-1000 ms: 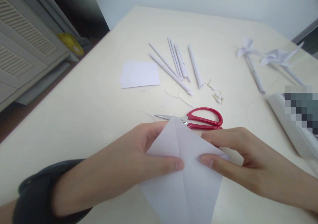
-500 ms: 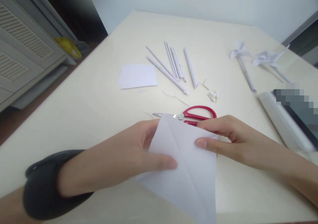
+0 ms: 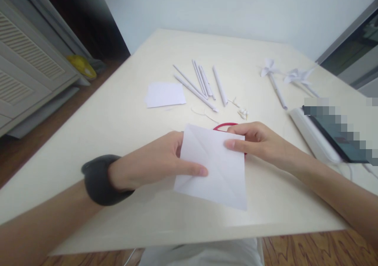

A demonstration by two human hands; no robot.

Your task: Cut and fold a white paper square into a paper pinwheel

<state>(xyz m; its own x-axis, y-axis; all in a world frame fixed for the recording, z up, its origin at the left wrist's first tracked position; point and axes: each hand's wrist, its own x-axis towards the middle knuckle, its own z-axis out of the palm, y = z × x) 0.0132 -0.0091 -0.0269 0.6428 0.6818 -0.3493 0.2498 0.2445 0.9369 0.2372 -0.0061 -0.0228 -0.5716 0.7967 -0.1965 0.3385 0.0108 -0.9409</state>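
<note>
A square sheet of white paper (image 3: pixel 217 167) with a diagonal crease is held tilted above the near part of the table. My left hand (image 3: pixel 174 163) is closed on its left side, thumb on top and fingers hidden beneath. At the upper right edge, my right hand (image 3: pixel 254 140) pinches the same sheet between thumb and fingers. Behind the paper lie red-handled scissors (image 3: pixel 226 124), mostly covered by the sheet and my right hand. Farther back rests a stack of white paper squares (image 3: pixel 165 95).
Several rolled paper sticks (image 3: pixel 203 81) lie mid-table, beside small white-tipped pieces (image 3: pixel 243 113) and a thin curled strip (image 3: pixel 203 113). Two paper pinwheels (image 3: pixel 269 69) are at the back right. A white case with a dark-screened device (image 3: pixel 313 140) stands on the right, with cables near it.
My view has shifted back, showing the table's front edge and the floor. Both hands still hold the sheet, which now covers more of the scissors and appears less steeply turned.
</note>
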